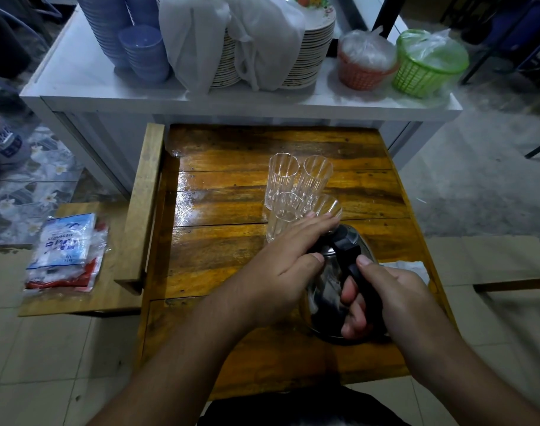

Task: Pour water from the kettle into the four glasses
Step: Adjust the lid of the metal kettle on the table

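Low and right of centre on the wooden table, the right hand clenched the kettle handle, the left hand lay flat on its lid, and the four glasses, seemingly empty, looked fragile and tippable.
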